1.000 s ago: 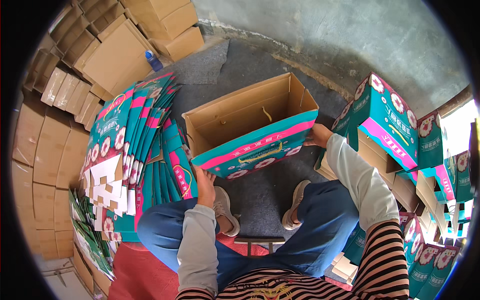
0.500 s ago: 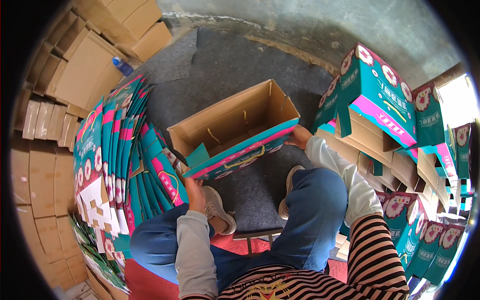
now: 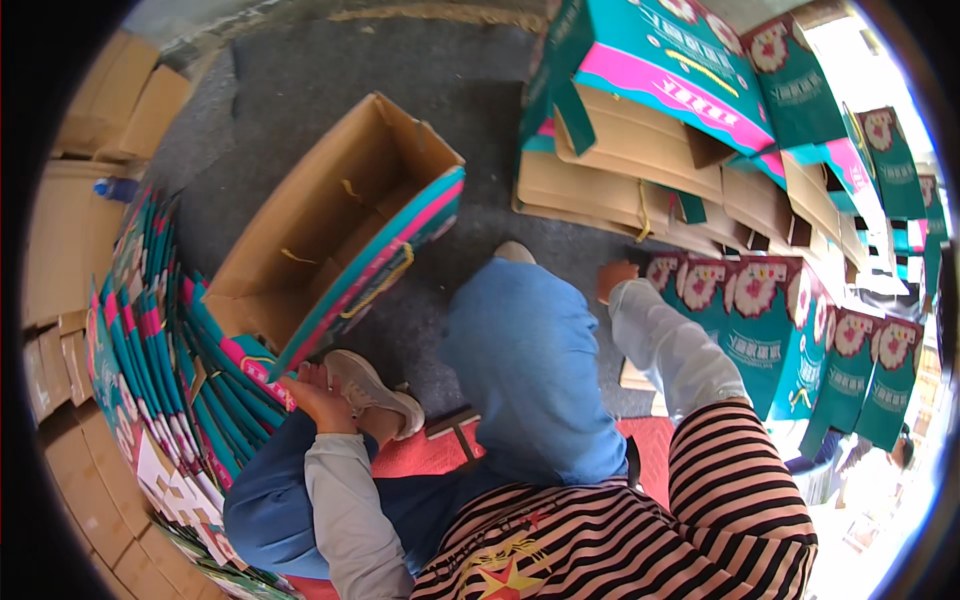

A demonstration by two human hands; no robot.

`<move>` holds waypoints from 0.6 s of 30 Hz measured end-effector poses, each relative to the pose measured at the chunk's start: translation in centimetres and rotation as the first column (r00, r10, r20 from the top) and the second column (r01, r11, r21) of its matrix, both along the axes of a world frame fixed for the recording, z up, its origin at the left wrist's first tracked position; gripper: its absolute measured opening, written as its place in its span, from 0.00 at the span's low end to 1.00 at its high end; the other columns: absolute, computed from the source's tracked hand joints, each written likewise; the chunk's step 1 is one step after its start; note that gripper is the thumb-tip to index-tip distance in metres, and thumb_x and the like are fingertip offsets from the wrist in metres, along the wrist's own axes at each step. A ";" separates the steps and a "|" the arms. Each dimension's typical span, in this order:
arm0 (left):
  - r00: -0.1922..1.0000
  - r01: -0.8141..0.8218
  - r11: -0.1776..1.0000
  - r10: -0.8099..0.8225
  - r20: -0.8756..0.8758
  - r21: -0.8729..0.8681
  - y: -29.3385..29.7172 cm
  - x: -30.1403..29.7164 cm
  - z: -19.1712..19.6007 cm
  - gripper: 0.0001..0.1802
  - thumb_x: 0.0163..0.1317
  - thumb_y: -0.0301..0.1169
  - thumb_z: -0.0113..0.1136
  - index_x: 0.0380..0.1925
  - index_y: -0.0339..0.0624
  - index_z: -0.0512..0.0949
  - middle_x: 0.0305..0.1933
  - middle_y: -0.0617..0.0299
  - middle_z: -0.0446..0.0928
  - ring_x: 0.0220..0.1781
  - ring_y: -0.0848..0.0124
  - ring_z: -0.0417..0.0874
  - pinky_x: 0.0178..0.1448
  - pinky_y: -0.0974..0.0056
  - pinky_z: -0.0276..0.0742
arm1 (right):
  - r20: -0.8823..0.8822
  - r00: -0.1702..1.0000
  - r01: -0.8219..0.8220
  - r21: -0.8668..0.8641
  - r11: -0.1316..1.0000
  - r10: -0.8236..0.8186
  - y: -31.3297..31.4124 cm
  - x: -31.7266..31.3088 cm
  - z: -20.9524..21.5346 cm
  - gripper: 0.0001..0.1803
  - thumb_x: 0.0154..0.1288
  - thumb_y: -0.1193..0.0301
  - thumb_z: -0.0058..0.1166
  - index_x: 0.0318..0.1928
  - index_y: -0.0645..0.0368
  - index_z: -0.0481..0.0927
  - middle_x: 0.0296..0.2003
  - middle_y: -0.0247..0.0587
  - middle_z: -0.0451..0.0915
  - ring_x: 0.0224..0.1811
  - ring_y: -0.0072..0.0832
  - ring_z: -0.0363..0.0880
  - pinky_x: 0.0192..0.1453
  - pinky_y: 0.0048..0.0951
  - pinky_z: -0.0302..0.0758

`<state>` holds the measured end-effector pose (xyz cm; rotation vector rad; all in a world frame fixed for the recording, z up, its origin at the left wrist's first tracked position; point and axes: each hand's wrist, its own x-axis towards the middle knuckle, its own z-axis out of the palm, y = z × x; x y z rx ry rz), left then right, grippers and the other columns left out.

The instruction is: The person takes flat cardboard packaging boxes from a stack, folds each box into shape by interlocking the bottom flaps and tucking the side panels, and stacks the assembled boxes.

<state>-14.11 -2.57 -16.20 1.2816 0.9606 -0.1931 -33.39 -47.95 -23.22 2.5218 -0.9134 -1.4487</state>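
An open-topped cardboard gift box [image 3: 330, 215], brown inside and teal and pink outside with a yellow cord handle, stands at a slant left of centre. My left hand [image 3: 322, 402] is closed on its near lower corner, beside a fan of flattened boxes. My right hand [image 3: 617, 281] is away from this box, past my raised knee, close to a row of teal boxes [image 3: 760, 335] with white flower prints. I cannot make out its fingers well, and nothing shows in it.
Flattened teal boxes [image 3: 205, 400] lean in a stack at my left. Brown cartons [image 3: 70, 225] are piled behind them. More open printed boxes [image 3: 680, 80] are stacked at the right. A blue bottle [image 3: 116, 188] lies at the far left. Dark matting [image 3: 300, 75] covers the floor.
My right hand has let go of the gift box and moved right toward the printed boxes. The view has swung right, and the gift box now sits further left and turned more steeply.
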 end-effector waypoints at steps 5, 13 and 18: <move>0.987 0.122 0.992 -0.124 -0.098 -0.026 -1.1 -3.3 -2.3 0.43 0.61 0.63 0.38 0.63 0.38 0.56 0.67 0.55 0.56 0.69 0.62 0.57 0.69 0.55 0.48 | -0.293 0.949 -0.163 -0.129 0.978 0.119 -3.0 -9.9 -0.8 0.33 0.52 0.49 0.54 0.56 0.53 0.74 0.60 0.49 0.65 0.65 0.52 0.58 0.63 0.60 0.51; 0.875 0.478 0.826 -0.479 0.073 -0.299 -1.2 -5.4 -3.4 0.25 0.63 0.54 0.43 0.43 0.43 0.68 0.42 0.64 0.70 0.48 0.68 0.71 0.54 0.63 0.66 | -0.211 0.911 -0.394 -0.187 0.900 0.355 -0.8 -15.8 -4.0 0.24 0.64 0.58 0.41 0.57 0.54 0.74 0.64 0.47 0.61 0.69 0.50 0.48 0.67 0.60 0.43; 0.804 0.571 0.718 -0.587 0.095 -0.397 -3.2 -5.3 -2.2 0.21 0.64 0.52 0.44 0.35 0.45 0.70 0.34 0.66 0.71 0.41 0.69 0.73 0.47 0.65 0.69 | -0.183 0.893 -0.446 -0.219 0.868 0.412 -2.0 -18.1 -3.9 0.24 0.65 0.62 0.39 0.59 0.57 0.70 0.65 0.47 0.59 0.70 0.47 0.46 0.70 0.57 0.40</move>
